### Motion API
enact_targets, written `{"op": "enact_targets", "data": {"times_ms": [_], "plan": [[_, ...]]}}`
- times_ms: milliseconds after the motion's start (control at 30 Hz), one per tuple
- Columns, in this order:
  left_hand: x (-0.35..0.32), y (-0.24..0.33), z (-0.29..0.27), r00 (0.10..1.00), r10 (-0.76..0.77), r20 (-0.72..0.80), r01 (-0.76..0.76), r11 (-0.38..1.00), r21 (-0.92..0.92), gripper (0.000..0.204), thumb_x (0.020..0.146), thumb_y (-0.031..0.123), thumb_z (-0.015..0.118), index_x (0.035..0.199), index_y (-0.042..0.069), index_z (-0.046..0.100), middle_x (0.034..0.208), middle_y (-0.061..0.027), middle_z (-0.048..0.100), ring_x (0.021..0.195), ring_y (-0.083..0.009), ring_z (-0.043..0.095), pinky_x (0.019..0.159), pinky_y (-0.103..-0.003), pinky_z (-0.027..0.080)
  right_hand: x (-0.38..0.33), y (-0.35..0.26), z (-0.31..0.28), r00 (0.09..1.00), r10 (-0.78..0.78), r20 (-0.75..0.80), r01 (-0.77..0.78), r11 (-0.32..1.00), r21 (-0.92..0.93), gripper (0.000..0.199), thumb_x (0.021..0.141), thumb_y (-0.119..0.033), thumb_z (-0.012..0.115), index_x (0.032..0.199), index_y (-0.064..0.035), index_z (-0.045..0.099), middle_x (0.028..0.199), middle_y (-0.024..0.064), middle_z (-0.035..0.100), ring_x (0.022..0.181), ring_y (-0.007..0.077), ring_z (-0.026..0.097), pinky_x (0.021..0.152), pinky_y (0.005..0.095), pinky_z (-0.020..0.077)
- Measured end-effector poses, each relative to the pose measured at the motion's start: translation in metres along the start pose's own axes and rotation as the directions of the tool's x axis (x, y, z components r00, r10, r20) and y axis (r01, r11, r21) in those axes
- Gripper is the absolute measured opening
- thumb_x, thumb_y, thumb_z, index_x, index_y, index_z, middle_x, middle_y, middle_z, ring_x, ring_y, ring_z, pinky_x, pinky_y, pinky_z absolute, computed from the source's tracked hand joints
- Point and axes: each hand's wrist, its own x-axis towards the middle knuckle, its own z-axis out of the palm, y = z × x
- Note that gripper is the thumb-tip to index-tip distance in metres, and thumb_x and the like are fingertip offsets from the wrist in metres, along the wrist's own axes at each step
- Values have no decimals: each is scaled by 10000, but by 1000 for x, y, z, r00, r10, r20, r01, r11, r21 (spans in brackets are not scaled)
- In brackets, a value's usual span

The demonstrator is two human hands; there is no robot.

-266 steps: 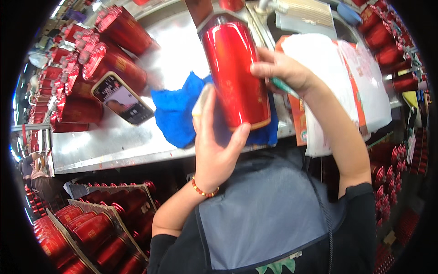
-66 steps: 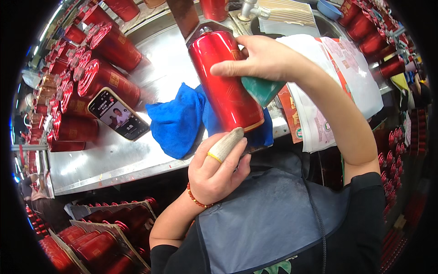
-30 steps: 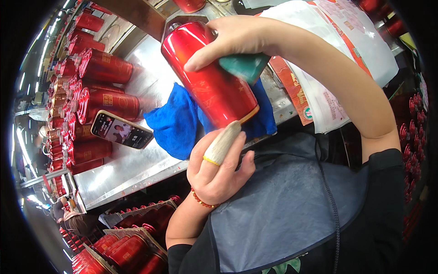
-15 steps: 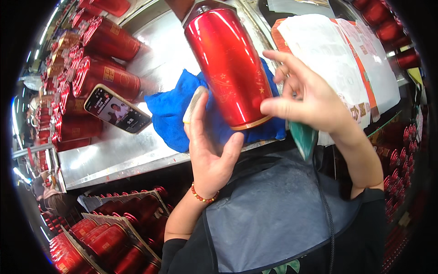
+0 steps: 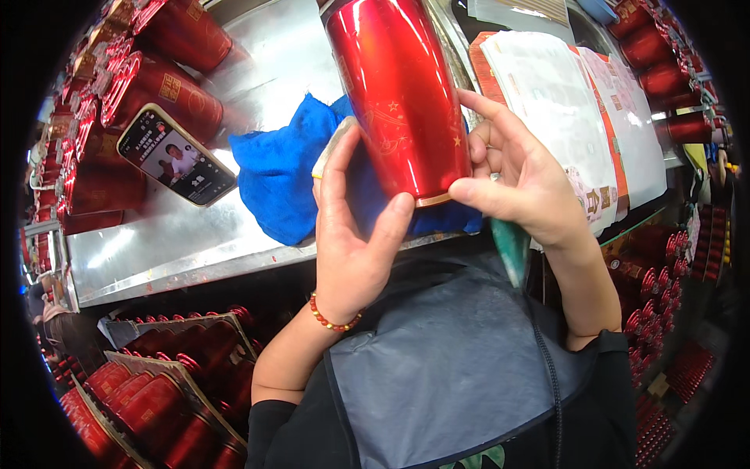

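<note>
A shiny red metal canister [image 5: 406, 102] with gold star patterns and a gold rim at its near end leans over a crumpled blue cloth [image 5: 273, 172]. My left hand [image 5: 351, 242] is curved at its lower left, with the thumb tip at the base and the fingers along the side. A pale pad covers a finger of that hand, and a beaded bracelet circles the wrist. On the right side, my right hand [image 5: 531, 176] has its thumb by the base and its index finger along the wall. The canister's far end is cut off by the picture edge.
A phone [image 5: 178, 155] playing a video leans against red canisters [image 5: 164, 94] on the metal bench [image 5: 156, 262]. White printed sheets [image 5: 539, 102] lie at the right. More canisters fill boxes [image 5: 168, 406] below the bench. A green pointed thing [image 5: 509, 250] hangs under my right hand.
Both hands have closed in on the canister; the right thumb and fingers now meet its side. The view has shifted, so the canister, phone and cloth appear higher.
</note>
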Motion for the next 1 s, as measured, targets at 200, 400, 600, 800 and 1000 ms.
{"op": "enact_targets", "data": {"times_ms": [200, 400, 600, 800, 1000], "plan": [[0, 0, -1, 1000, 4, 2, -4, 1000, -4, 768, 904, 126, 723, 1553, 2, 330, 1557, -175, 350, 1474, -294, 330, 1223, -409, 254, 9, -8, -5, 996, 88, 34, -91, 988, 126, 855, 859, -145, 811, 1549, 48, 345, 974, -11, 527, 897, 69, 572, 746, 201, 478], [1, 2, 4, 999, 39, -26, -37, 994, 105, 811, 878, 144, 758, 1555, 5, 333, 1550, -182, 376, 1459, -308, 344, 1204, -413, 273, 18, 2, -5, 1000, 13, 21, -15, 995, 94, 837, 854, -134, 841, 1518, 71, 376, 947, 0, 562, 891, 84, 611, 789, 211, 507], [-11, -6, -1, 991, 104, -89, -95, 990, 101, 696, 882, 106, 724, 1505, 0, 433, 1524, -177, 455, 1384, -310, 428, 1176, -407, 306, 31, -12, -22, 996, 53, 66, -51, 998, -35, 769, 895, -240, 819, 1500, 39, 435, 968, 14, 620, 818, 59, 615, 711, 188, 501], [-31, -2, -4, 853, 522, 5, -473, 768, 432, 432, 799, -18, 713, 1231, 1, 697, 1263, -183, 683, 1114, -345, 649, 953, -412, 521, 97, -14, -66, 956, 99, 275, -60, 988, -145, 636, 962, -542, 678, 1291, -5, 599, 693, -32, 589, 476, 10, 496, 423, 156, 396], [-28, -11, 0, 757, 646, 100, -608, 639, 472, 424, 747, -49, 725, 1163, 26, 745, 1224, -142, 707, 1138, -313, 657, 920, -389, 564, 113, -21, -34, 975, 112, 193, -81, 984, -158, 708, 832, -605, 775, 1163, 0, 615, 786, 20, 655, 510, 28, 564, 435, 147, 414]]}}
